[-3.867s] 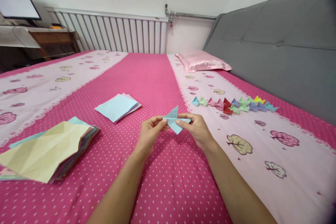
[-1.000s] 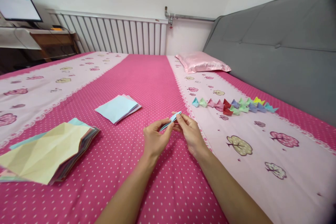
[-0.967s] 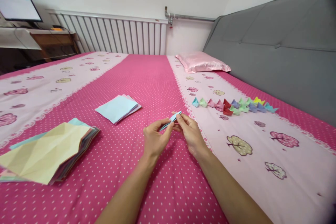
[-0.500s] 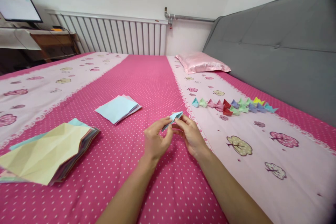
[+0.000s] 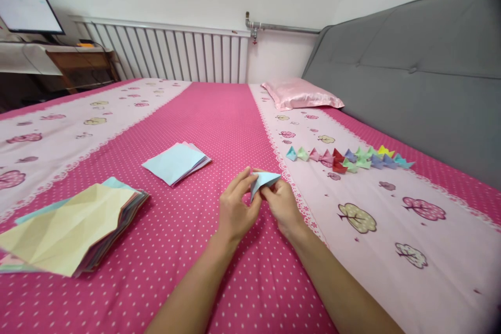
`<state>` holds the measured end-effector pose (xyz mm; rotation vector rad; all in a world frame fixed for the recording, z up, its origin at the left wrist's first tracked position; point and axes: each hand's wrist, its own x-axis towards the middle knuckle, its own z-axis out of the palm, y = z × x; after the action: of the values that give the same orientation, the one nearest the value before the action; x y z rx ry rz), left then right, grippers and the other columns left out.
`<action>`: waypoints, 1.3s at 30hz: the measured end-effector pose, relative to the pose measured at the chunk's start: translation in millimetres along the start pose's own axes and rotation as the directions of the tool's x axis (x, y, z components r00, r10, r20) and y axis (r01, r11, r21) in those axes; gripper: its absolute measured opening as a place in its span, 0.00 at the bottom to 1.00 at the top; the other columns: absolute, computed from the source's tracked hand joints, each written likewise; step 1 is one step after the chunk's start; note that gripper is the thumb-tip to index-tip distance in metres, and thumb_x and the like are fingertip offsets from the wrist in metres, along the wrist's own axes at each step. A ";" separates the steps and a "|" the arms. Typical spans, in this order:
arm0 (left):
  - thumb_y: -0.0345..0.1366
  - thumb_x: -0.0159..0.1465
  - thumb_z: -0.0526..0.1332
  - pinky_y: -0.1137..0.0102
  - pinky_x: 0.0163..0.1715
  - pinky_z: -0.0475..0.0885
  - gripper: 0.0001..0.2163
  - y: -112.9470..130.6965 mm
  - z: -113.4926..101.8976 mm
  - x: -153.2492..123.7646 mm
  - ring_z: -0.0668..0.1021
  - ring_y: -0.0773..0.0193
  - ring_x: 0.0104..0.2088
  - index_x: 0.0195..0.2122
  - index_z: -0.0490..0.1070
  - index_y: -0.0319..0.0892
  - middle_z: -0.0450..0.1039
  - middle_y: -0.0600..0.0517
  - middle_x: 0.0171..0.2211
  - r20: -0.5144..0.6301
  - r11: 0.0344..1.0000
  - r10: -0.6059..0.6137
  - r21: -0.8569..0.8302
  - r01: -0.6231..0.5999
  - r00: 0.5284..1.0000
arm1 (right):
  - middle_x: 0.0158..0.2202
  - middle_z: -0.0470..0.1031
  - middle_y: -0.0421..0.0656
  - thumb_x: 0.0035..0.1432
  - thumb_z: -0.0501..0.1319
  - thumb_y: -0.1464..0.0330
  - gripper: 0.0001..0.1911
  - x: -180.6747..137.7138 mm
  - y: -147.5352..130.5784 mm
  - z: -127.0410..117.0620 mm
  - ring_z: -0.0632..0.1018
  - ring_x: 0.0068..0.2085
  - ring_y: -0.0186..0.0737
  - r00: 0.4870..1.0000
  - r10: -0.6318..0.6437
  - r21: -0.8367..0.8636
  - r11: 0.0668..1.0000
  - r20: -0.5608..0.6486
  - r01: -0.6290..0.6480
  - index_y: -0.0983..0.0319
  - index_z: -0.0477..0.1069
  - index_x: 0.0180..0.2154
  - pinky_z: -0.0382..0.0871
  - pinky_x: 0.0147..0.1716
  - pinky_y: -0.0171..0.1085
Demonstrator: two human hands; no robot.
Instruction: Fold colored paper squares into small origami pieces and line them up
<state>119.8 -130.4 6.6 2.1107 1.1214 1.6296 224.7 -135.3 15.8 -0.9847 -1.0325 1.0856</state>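
A small light-blue folded paper (image 5: 264, 180) is held between both hands above the pink dotted bedspread (image 5: 219, 115). It now shows a flat, triangular face. My left hand (image 5: 238, 206) pinches its left side, thumb in front and fingers behind the top. My right hand (image 5: 282, 203) grips the lower right side, its fingertips partly hidden by the paper. To the right, several small folded paper boats (image 5: 363, 160) in blue, green, pink, red, purple and yellow stand in a cluster on the pale strip of the bedspread.
Left of my hands lies a small stack of paper squares (image 5: 175, 163), light blue on top. Nearer on the left is a bigger pile of creased sheets (image 5: 74, 229), yellow uppermost. A pink pillow (image 5: 301, 94) rests by the grey headboard (image 5: 415, 62); a radiator (image 5: 164, 52) stands behind.
The light-blue paper has been turned and opened out, from a narrow edge-on shape to a broader triangular face. Both hands have shifted their grip slightly around it.
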 end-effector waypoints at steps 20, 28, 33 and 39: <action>0.38 0.56 0.59 0.74 0.30 0.67 0.11 -4.8 -0.6 8.8 0.72 0.68 0.27 0.35 0.75 0.38 0.73 0.50 0.26 0.405 0.468 -0.564 -0.560 0.683 0.719 | 0.47 0.74 0.40 0.49 0.50 0.80 0.24 5.9 -2.4 -17.5 0.71 0.52 0.39 0.953 -0.230 -0.394 0.872 0.197 0.292 0.56 0.75 0.42 0.59 0.55 0.43; 0.34 0.55 0.59 0.72 0.32 0.70 0.12 1.1 -7.8 11.5 0.76 0.67 0.30 0.41 0.68 0.41 0.75 0.49 0.32 0.395 0.384 -0.621 -0.600 0.702 0.677 | 0.49 0.72 0.40 0.51 0.55 0.76 0.18 6.3 -0.3 -18.1 0.70 0.52 0.40 0.972 -0.204 -0.342 0.911 0.117 0.232 0.55 0.75 0.41 0.60 0.54 0.44; 0.28 0.50 0.62 0.72 0.31 0.70 0.10 4.0 -8.3 14.0 0.75 0.70 0.28 0.30 0.61 0.42 0.72 0.53 0.37 0.255 0.452 -0.604 -0.671 0.588 0.755 | 0.48 0.73 0.42 0.51 0.56 0.75 0.17 7.8 1.4 -17.8 0.71 0.51 0.40 0.978 -0.206 -0.284 0.936 0.042 0.209 0.57 0.74 0.42 0.62 0.53 0.42; 0.28 0.52 0.58 0.72 0.31 0.70 0.11 5.6 -8.5 12.6 0.75 0.69 0.28 0.37 0.71 0.41 0.75 0.52 0.31 0.261 0.572 -0.513 -0.607 0.552 0.818 | 0.50 0.72 0.42 0.52 0.56 0.75 0.18 5.9 0.3 -15.6 0.70 0.52 0.39 0.968 -0.244 -0.307 0.919 0.054 0.248 0.57 0.73 0.44 0.62 0.53 0.42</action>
<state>115.4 -127.5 21.9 1.1819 0.8502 1.3606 240.6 -131.2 12.9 -1.0632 -1.3298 0.7350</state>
